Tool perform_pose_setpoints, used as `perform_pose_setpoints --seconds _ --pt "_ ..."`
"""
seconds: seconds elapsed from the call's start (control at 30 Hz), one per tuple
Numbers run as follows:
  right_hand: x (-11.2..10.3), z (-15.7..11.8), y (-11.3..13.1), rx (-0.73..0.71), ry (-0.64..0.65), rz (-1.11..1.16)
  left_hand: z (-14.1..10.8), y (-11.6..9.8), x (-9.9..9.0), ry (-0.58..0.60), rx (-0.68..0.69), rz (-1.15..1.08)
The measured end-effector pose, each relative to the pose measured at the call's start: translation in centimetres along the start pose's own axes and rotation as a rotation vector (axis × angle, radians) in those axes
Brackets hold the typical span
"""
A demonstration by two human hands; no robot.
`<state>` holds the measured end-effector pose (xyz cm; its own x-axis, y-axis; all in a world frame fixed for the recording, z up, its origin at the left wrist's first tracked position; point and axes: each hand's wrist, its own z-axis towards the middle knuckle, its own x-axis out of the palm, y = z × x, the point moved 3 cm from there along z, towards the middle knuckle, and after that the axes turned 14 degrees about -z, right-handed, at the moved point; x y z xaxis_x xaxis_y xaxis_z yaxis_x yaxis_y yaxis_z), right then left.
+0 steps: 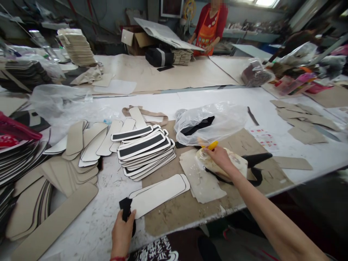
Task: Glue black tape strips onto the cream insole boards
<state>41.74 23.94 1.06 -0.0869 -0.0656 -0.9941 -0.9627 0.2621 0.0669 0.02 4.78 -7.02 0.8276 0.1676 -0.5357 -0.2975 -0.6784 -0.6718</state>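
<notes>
My left hand (121,232) is at the near table edge, its thumb and fingers closed around a black strip (125,207). The thumb also meets the end of a long white rounded panel (160,195), which lies partly over a similar panel. My right hand (220,159) grips a yellow-handled tool (212,145), its working end hidden over a cream-crusted, glue-like container (238,163). A stained pale sheet (203,185) lies under the container's left side, and black scissor-like handles (257,163) lie to its right. Left of it are stacked white panels bearing black strips (144,146).
A clear plastic bag (223,117) holding black pieces lies behind the container. Beige panels (59,174) fan out at left, and flat beige pieces (304,116) lie at right. Across the table, a person in an orange apron (206,32) stands beside a large board (168,34).
</notes>
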Motion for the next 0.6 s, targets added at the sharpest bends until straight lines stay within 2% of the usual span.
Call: perform_pose_setpoints --seconds 0.17,0.37,0.43,0.5,0.6 --pt "-0.8 -0.7 -0.9 0.023 -0.140 0.134 0.3 0.1 0.1 0.011 0.036 -0.041" --pt "0.2 -2.9 0.0 -0.171 -0.244 0.190 -0.1 0.6 -0.3 0.037 0.030 -0.087" --pt "0.2 -3.5 -0.1 -0.110 -0.286 0.252 -0.2 1.0 -0.4 0.051 -0.006 -0.101" --pt "-0.1 -3.7 -0.3 0.012 -0.330 0.319 -0.3 1.2 -0.5 0.042 -0.022 -0.142" --pt "-0.4 -3.8 -0.5 0.098 -0.330 0.336 -0.4 1.0 -0.4 0.027 -0.019 -0.238"
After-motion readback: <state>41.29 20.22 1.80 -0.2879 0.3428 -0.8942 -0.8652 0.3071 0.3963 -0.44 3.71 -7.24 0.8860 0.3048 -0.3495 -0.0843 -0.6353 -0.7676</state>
